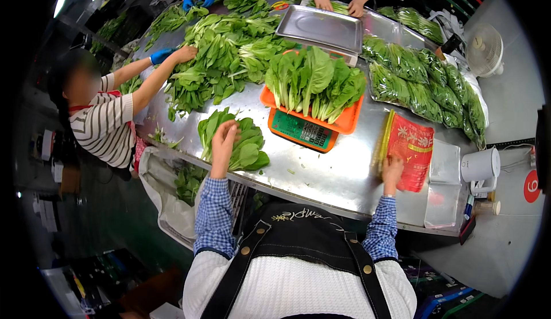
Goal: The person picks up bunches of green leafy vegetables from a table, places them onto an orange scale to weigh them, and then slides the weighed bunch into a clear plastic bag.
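My left hand (pixel 224 147) is over a small heap of leafy greens (pixel 249 147) near the table's front edge. Its fingers are curled, and whether they grip a leaf is hidden. Toward the right, my right hand (pixel 392 170) touches the left edge of a red printed plastic bag (pixel 414 147) lying flat with yellow strips along its side. The fingertips are blurred, so I cannot tell if they pinch it. Between my hands stands an orange digital scale (pixel 301 130) with a keypad. An orange tray (pixel 267 97) on it holds upright bunches of leafy greens (pixel 316 82).
Loose greens (pixel 224 56) cover the left of the metal table (pixel 284 181). Bagged greens (pixel 424 82) lie at right, near clear bags (pixel 443 190) and a white appliance (pixel 481 165). A metal tray (pixel 320 25) sits behind. Co-workers' hands (pixel 185 55) work at left and at the far side.
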